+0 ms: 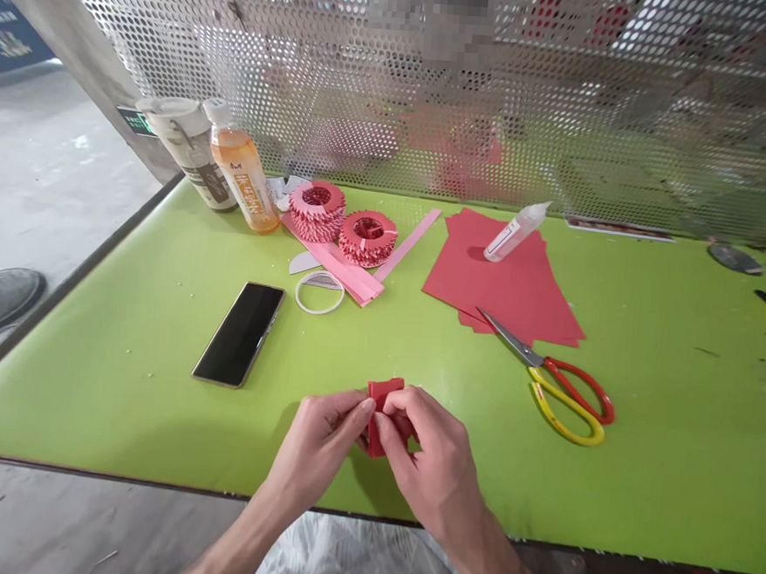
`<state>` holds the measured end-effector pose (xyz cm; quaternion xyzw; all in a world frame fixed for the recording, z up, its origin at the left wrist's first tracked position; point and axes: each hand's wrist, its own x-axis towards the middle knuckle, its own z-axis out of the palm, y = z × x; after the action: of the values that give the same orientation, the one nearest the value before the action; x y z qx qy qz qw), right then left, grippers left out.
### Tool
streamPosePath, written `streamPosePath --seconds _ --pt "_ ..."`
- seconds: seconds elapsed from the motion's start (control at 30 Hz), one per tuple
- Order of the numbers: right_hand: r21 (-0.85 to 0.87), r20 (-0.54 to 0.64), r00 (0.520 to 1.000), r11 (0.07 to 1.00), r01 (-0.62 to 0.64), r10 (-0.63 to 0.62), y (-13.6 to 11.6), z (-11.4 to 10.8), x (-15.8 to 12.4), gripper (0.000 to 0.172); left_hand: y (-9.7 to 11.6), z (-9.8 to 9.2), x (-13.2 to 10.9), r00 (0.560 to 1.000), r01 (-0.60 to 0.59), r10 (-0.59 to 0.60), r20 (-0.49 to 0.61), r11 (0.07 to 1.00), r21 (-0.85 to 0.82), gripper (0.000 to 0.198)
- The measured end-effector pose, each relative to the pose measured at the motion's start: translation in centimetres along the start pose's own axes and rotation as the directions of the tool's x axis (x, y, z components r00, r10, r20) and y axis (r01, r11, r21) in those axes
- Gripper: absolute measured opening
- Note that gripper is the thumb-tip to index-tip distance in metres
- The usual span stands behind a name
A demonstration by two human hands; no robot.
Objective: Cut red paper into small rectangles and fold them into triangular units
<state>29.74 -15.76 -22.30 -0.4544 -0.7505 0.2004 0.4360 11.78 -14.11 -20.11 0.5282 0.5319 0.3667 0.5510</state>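
My left hand [323, 440] and my right hand [427, 461] meet near the front edge of the green table [121, 374]. Both pinch a small folded piece of red paper [385, 394] between fingertips, and part of the paper is hidden under the fingers. A stack of red paper sheets [514, 283] lies further back on the right, with a white glue bottle [515, 231] lying on it. Scissors with red and yellow handles [556, 382] rest at the stack's near corner.
A black phone [240, 333] lies left of my hands. Behind it are two ring-shaped red paper pieces [341, 223], pink strips [350, 276], a white ring [319, 292], an orange drink bottle [243, 168] and a cup [189, 147]. A perforated metal screen [567, 90] stands at the back.
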Motion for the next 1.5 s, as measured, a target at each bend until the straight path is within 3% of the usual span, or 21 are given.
streamPosePath --seconds 0.27,0.37,0.5,0.57,0.67,0.73,0.97,1.2,1.5 --pt "0.040 0.016 1.000 0.999 0.000 0.000 -0.2 -0.3 0.0 0.036 -0.1 -0.1 0.0 0.999 -0.043 0.041 0.033 0.998 0.043 0.040" --pt "0.084 0.008 1.000 0.996 -0.026 0.026 -0.4 -0.4 -0.1 0.035 0.1 -0.1 -0.2 0.997 -0.078 0.080 -0.015 0.992 0.097 0.039" --pt "0.255 -0.064 0.965 0.939 -0.231 0.255 -1.0 -0.9 -0.3 0.019 0.4 0.0 -0.9 0.951 -0.222 0.251 -0.178 0.960 0.169 0.039" --pt "0.382 0.007 0.922 0.851 -0.360 0.387 -1.2 -1.4 -0.2 0.011 0.7 -0.1 -1.2 0.920 -0.300 0.334 -0.204 0.937 0.179 0.038" --pt "0.513 0.142 0.898 0.745 -0.428 0.417 -1.4 -1.8 0.2 0.031 1.0 -0.1 -1.6 0.899 -0.356 0.390 -0.198 0.916 0.187 0.035" --pt "0.557 0.145 0.896 0.713 -0.425 0.421 -1.5 -1.8 0.3 0.042 1.1 -0.1 -1.7 0.896 -0.367 0.402 -0.189 0.909 0.196 0.035" --pt "0.666 0.127 0.858 0.598 -0.446 0.498 -1.0 -1.0 -0.2 0.049 1.4 0.1 -1.8 0.921 -0.326 0.356 -0.160 0.928 0.182 0.037" --pt "0.636 0.125 0.869 0.634 -0.441 0.479 -0.8 -1.5 0.1 0.051 1.7 0.0 -1.7 0.951 -0.263 0.277 -0.139 0.958 0.112 0.035" --pt "0.623 0.114 0.858 0.637 -0.454 0.501 -0.5 -0.8 -0.3 0.047 0.9 0.1 -1.5 0.965 -0.160 0.169 -0.203 0.985 0.057 0.041"
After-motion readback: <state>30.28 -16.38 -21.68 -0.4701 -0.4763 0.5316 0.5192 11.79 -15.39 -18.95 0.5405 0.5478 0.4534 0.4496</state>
